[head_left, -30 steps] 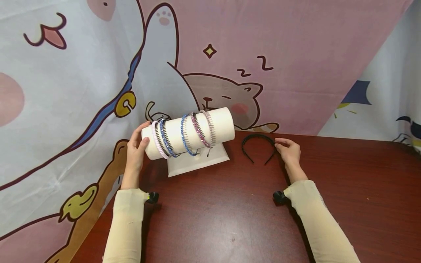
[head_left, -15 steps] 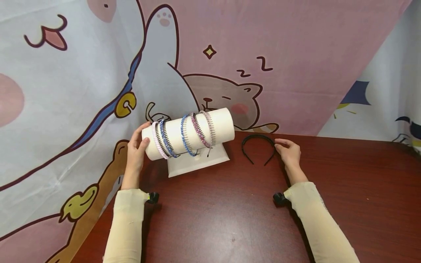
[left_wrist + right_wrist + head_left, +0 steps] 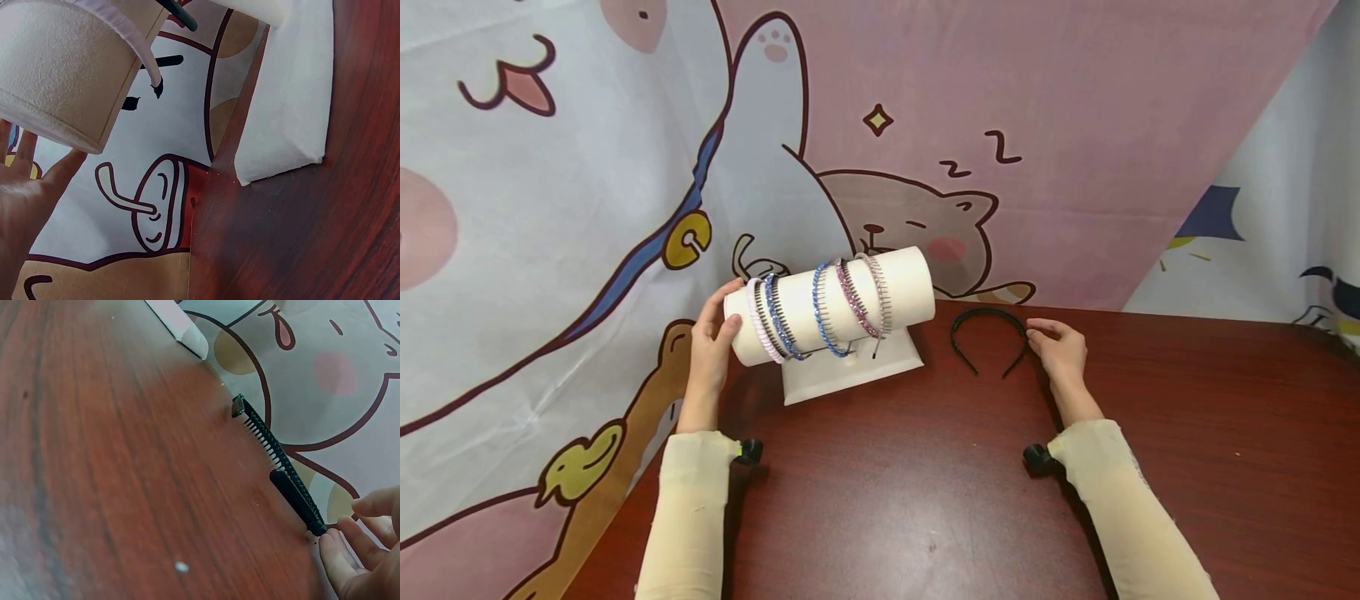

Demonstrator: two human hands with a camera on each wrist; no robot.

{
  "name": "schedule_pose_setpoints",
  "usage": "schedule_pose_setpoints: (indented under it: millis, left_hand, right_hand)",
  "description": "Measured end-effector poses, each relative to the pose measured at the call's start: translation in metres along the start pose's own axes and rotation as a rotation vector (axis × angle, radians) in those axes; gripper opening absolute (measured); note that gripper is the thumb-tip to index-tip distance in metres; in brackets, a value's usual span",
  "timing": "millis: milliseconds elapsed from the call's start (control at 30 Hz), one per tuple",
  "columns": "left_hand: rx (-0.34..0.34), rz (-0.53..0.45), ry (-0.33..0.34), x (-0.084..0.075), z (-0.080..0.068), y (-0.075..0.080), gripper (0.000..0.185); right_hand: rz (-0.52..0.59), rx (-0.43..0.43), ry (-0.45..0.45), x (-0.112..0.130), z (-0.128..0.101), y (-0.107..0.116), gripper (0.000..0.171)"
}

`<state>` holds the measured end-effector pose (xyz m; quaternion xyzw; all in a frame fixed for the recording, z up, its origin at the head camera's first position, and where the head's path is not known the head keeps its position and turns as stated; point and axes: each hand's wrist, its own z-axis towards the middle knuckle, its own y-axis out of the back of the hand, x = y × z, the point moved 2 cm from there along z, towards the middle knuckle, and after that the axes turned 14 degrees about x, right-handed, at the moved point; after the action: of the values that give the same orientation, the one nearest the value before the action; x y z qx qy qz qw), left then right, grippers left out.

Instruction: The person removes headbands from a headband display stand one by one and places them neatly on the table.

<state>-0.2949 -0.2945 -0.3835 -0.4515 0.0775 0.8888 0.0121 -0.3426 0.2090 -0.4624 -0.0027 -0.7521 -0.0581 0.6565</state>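
Note:
My left hand (image 3: 709, 346) rests against the left end of a white display roll (image 3: 907, 287), which slants upward to the right. In the left wrist view its fingers (image 3: 62, 169) are spread along the roll's rim. Several toothed headbands encircle the roll: a pale pink headband (image 3: 762, 321), two blue headbands, a glittery pink headband (image 3: 852, 297) and a pale headband (image 3: 880, 292). A black headband (image 3: 988, 312) lies on the table, ends toward me. My right hand (image 3: 1060, 354) is at its right side, with relaxed fingertips touching the band (image 3: 294, 490).
The roll's white stand base (image 3: 850, 377) sits on the reddish-brown table (image 3: 910, 492). A cartoon-printed cloth (image 3: 1060, 100) hangs behind and along the left. Black wrist devices stick out at both cuffs.

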Motion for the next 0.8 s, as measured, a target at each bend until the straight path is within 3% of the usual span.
schedule_pose_setpoints:
  millis: [333,467,667,800]
  left_hand:
    - [0.011,0.001,0.009,-0.025,-0.001,-0.012,0.048]
    - [0.008,0.000,0.006,-0.023,-0.001,-0.011,0.049]
    - [-0.003,-0.010,0.002,-0.004,0.000,-0.002,0.048]
    - [0.003,-0.020,-0.005,-0.007,0.000,-0.004,0.047]
  right_hand:
    - [0.005,-0.002,0.027,0.005,-0.006,-0.003,0.034]
    - [0.018,0.013,0.030,0.007,-0.007,-0.005,0.034]
    - [0.024,0.042,0.046,0.011,-0.011,-0.010,0.036]
    - [0.033,0.055,0.055,0.012,-0.013,-0.013,0.036]
